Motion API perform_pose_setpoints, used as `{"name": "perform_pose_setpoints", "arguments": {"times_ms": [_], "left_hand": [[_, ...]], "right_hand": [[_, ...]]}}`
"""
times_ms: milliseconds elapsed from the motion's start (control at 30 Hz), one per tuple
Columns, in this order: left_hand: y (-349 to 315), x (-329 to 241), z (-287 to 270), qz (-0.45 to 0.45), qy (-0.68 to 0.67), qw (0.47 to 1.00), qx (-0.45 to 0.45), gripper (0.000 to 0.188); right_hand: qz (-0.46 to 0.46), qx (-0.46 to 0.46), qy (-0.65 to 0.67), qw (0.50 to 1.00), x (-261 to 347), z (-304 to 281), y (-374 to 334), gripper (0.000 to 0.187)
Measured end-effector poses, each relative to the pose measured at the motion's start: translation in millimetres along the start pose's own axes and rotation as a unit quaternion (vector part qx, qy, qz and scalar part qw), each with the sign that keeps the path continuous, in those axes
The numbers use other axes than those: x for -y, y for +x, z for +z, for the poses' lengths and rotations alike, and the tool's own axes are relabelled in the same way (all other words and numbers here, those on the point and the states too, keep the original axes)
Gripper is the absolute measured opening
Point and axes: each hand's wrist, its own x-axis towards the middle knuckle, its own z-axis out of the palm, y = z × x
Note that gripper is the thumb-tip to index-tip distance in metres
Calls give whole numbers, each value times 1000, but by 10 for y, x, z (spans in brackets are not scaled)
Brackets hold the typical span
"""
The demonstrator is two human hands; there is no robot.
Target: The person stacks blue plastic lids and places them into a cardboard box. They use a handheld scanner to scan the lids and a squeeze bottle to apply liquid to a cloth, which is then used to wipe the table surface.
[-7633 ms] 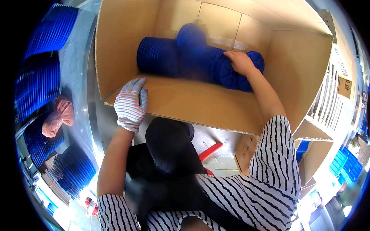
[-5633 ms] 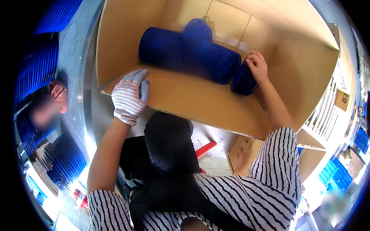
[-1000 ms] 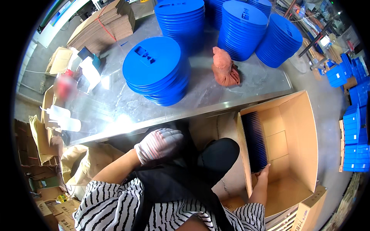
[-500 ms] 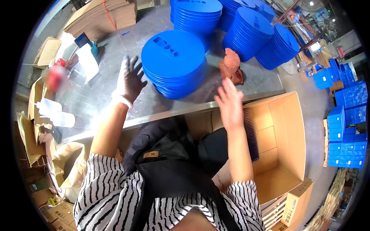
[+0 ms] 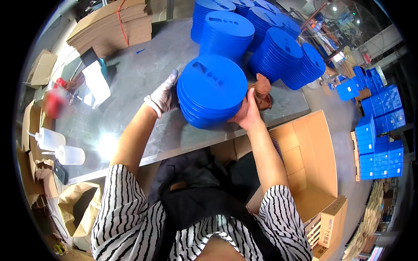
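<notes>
Hands clasp a stack of round blue plastic discs (image 5: 212, 91) near the front edge of the grey metal table (image 5: 143, 78): your gloved left hand (image 5: 163, 95) presses its left side, your bare right hand (image 5: 248, 114) cups its right side, fingers spread. More blue disc stacks (image 5: 261, 39) stand behind. An open brown cardboard box (image 5: 311, 161) sits low to the right; flattened cartons (image 5: 114, 24) lie far left.
</notes>
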Motion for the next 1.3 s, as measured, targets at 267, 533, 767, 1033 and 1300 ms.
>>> {"name": "perform_pose_setpoints", "arguments": {"times_ms": [267,533,767,1033,1300], "left_hand": [[-144,84,90,15,-12,1000,-14,90],[-249,61,514,15,13,999,-44,84],[87,268,1224,-3,50,998,-36,68],[913,1748,2240,-98,69,978,169,83],[1332,4281,3270,-235,-71,929,276,98]], "right_hand": [[3,28,-17,999,-108,101,-110,88],[-52,114,19,992,-111,-84,-317,88],[-120,16,-13,993,1,-489,-965,94],[-201,-192,-53,959,-154,-1654,-2527,98],[-90,-381,-60,918,-478,-3081,-4500,94]]}}
